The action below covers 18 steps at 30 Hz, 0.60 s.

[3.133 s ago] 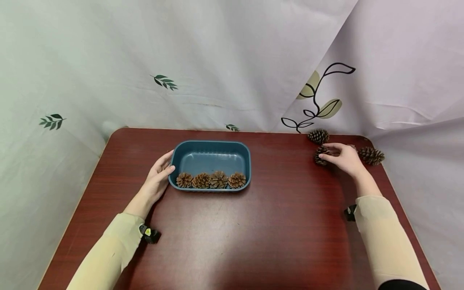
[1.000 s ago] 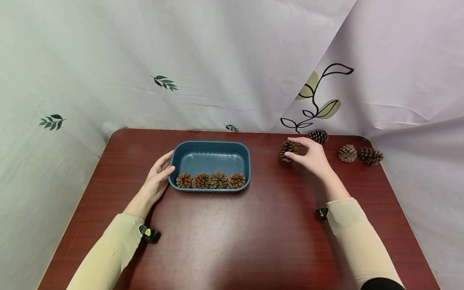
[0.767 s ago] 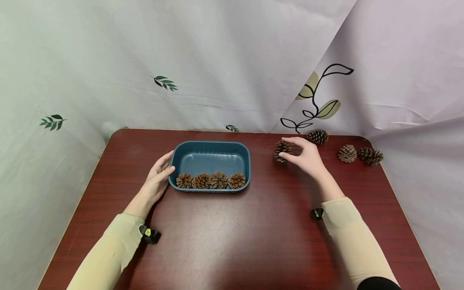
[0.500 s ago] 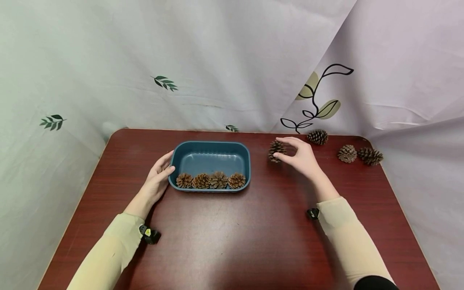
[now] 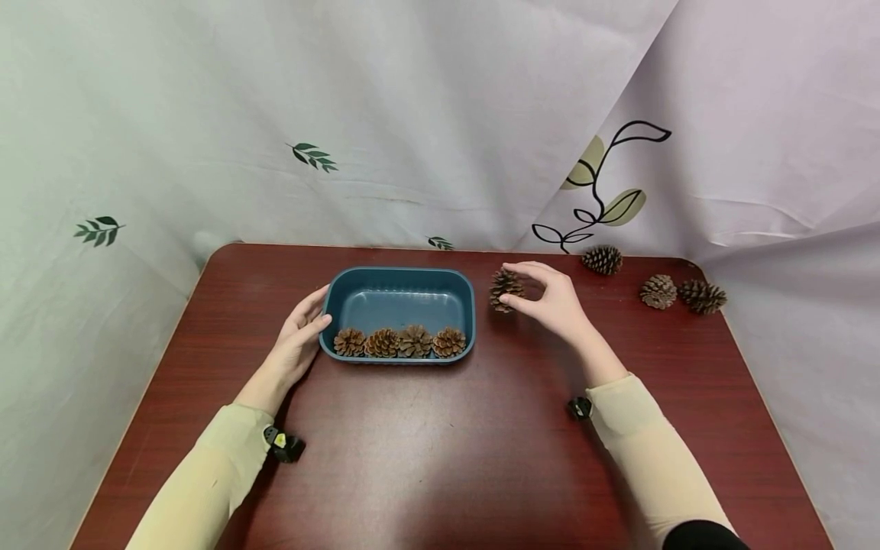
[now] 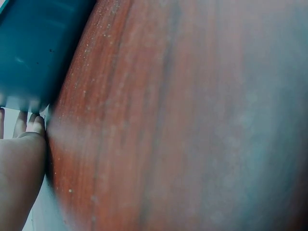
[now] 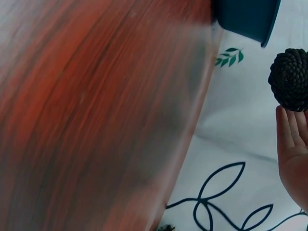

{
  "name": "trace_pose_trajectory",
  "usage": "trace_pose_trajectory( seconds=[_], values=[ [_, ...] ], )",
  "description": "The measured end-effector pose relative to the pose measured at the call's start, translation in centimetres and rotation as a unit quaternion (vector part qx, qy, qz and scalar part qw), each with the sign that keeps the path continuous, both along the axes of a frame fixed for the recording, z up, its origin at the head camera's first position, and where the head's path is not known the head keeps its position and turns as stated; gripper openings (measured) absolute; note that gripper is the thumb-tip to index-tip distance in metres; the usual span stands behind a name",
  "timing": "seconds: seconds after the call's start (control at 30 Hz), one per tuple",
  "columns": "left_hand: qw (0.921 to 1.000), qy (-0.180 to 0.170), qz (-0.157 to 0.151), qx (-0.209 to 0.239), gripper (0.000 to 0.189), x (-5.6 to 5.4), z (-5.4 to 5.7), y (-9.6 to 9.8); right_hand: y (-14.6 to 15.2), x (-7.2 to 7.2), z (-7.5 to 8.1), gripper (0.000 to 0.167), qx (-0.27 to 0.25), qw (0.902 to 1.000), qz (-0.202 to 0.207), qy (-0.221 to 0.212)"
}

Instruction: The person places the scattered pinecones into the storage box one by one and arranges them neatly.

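Note:
In the head view my right hand [image 5: 553, 302] pinches a pine cone [image 5: 504, 291] between thumb and fingers, just right of a blue-green plastic tray [image 5: 473, 305]. The right wrist view shows that pine cone [image 7: 291, 79] dark at the fingertips, apart from the tray [image 7: 245, 19]. My left hand [image 5: 299, 336] grips the tray's left end, thumb at the rim and fingers along the outer wall. Along the tray's near side lies a row of several pine cones [image 5: 415, 341]. The left wrist view has the left hand [image 6: 24, 154] against the tray's end wall [image 6: 33, 57].
Farther right, one pine cone [image 5: 602, 260] lies at the back edge of the reddish-brown table [image 5: 440, 443]. Two more, a paler cone [image 5: 658, 291] and a darker cone [image 5: 702, 296], sit side by side near the right edge. A white patterned cloth [image 5: 412, 114] hangs behind.
My right hand has taken the pine cone from the group at the right and carried it leftward to beside the tray. The left hand and the tray have stayed in place.

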State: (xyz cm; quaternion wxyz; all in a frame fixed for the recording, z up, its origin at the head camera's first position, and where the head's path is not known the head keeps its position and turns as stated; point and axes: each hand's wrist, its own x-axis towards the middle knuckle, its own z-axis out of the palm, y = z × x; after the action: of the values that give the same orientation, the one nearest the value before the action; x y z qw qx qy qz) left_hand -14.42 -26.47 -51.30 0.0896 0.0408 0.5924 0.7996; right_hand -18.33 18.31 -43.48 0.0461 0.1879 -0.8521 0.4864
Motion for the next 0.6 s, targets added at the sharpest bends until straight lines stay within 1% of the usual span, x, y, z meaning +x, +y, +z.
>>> trace_pose_trajectory(
  seconds=[0.3,0.6],
  values=[
    [1.0,0.0,0.001,-0.001,0.061,0.0,-0.1,0.0,-2.1,0.0,0.0,0.053,-0.026,0.9995,0.015,0.006],
    [1.0,-0.001,0.002,-0.001,0.06,-0.1,-0.1,0.0,-4.0,-0.1,-0.1,0.053,-0.026,0.999,0.034,0.01]
  ],
)
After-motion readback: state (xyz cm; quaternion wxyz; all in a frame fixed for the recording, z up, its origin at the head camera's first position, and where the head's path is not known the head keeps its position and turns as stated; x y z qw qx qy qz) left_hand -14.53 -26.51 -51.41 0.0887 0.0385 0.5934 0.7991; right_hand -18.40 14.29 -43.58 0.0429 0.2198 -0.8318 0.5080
